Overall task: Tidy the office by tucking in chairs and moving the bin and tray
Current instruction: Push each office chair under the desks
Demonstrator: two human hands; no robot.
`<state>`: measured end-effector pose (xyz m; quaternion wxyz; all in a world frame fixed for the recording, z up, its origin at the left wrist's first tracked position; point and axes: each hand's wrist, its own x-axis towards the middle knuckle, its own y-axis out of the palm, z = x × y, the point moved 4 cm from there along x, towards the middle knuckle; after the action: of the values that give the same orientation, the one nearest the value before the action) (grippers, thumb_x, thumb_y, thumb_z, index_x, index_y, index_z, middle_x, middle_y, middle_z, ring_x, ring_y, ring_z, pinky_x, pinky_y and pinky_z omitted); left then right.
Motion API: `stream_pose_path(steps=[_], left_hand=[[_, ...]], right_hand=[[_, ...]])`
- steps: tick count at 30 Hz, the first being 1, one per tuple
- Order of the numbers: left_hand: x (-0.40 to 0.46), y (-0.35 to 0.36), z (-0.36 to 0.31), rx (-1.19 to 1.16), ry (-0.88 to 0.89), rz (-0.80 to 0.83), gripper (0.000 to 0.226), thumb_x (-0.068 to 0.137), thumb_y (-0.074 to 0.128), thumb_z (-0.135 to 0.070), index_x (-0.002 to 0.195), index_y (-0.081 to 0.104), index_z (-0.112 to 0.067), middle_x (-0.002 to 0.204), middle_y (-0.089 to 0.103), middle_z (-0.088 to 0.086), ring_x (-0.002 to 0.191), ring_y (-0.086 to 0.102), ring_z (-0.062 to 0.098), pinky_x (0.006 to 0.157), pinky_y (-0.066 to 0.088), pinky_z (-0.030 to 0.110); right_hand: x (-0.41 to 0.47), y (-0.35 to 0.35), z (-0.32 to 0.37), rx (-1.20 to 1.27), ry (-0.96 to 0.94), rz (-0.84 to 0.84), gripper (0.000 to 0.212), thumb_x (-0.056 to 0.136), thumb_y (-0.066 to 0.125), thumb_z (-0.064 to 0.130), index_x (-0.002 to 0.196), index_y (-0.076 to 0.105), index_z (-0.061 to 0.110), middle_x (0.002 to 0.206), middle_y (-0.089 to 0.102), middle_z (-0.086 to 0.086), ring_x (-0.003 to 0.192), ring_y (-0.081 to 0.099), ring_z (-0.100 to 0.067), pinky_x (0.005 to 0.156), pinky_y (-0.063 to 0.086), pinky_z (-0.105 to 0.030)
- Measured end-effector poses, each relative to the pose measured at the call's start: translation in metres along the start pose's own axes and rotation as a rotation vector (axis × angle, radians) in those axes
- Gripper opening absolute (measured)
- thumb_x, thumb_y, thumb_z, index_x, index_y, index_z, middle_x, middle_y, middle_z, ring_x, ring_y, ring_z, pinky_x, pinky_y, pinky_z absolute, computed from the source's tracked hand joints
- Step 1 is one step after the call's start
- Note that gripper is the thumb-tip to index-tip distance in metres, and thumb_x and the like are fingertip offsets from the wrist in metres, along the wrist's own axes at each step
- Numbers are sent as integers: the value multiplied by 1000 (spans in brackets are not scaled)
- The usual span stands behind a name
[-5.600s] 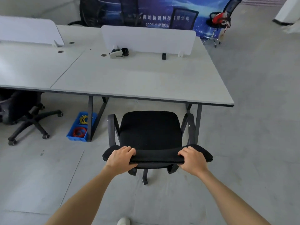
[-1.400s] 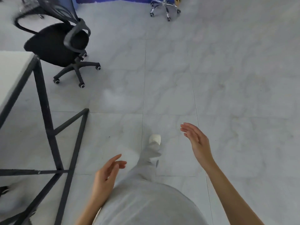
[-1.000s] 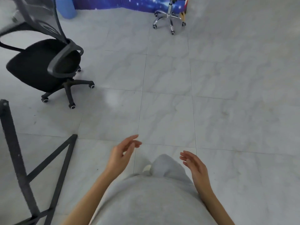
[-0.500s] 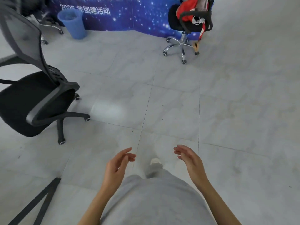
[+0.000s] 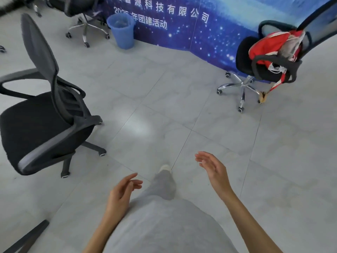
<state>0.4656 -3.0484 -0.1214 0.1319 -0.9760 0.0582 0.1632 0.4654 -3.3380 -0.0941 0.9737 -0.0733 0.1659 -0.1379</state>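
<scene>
A black office chair with grey armrests stands on the floor at the left, turned side-on. A blue plastic bin stands far back against the blue banner. At the right is another black chair with chrome legs and a red bag on its seat. My left hand and my right hand hang in front of me with relaxed fingers, both holding nothing, above the tiled floor. No tray is in view.
A blue starry banner with white characters runs along the back. A third chair with a chrome base stands left of the bin. A black desk leg shows at bottom left. My grey trouser leg and shoe step forward.
I let go of the first chair and walked around the desk end. The view has tilted up, bringing the bin, banner and red-bag chair closer. Both hands stay relaxed.
</scene>
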Motion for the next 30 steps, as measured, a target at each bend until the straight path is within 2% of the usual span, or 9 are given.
stream_pose_path(steps=[4,7,10,13,15,18,24,28,30], left_hand=[[116,26,-87,47,101,52,35,89,43,-23,99,61,-51,91,72,-13,84,69,9,82,52,24],[195,47,-143,100,144,128,37,96,43,-9,104,57,-42,91,71,-16,86,68,6,82,50,28],[272,60,-191,81,186,138,36,96,42,-6,107,56,-38,93,71,-15,88,67,5,80,49,20],[343,66,-222,54,203,103,35,96,42,-5,109,57,-33,95,70,-13,87,67,5,81,47,12],[389,66,-232,33,180,64,34,96,42,-5,109,57,-33,94,71,-13,88,67,6,82,48,14],[442,53,-234,6,86,-77,35,96,42,-7,106,58,-37,91,71,-15,88,68,7,82,49,19],[481,8,-223,-128,-138,-498,38,96,45,-13,103,61,-46,91,73,-8,87,69,13,86,50,35],[490,-16,-214,-234,-241,-778,38,96,45,-7,102,64,-39,91,73,-6,86,69,14,84,51,29],[502,-29,-209,-273,-263,-903,44,95,43,-5,101,64,-43,92,73,-7,85,69,15,82,52,23]], right_hand=[[75,-6,18,7,61,-29,28,91,52,0,102,65,22,100,71,6,97,65,-6,92,51,-33],[125,-8,29,-12,114,-21,27,90,55,2,101,66,24,98,71,12,97,65,-7,89,50,-22],[184,-8,43,-19,112,0,21,89,58,9,100,66,25,99,71,13,96,65,-7,82,48,-12],[265,-3,62,-19,107,38,22,89,58,6,98,66,24,98,71,12,96,66,-9,83,49,-16],[331,7,80,-48,85,96,24,89,57,5,97,66,26,98,71,13,96,65,-8,86,49,-19],[433,34,122,-107,42,267,31,89,55,-1,99,64,27,98,72,9,98,65,-6,89,50,-23],[584,140,256,-190,-128,691,29,89,52,3,102,61,27,105,68,6,99,64,-6,86,48,-19],[639,224,314,-228,-231,936,27,84,49,14,105,62,25,106,68,5,102,64,-11,90,50,-25],[659,268,328,-251,-268,1031,27,84,49,14,104,62,26,104,69,5,102,64,-13,90,50,-29]])
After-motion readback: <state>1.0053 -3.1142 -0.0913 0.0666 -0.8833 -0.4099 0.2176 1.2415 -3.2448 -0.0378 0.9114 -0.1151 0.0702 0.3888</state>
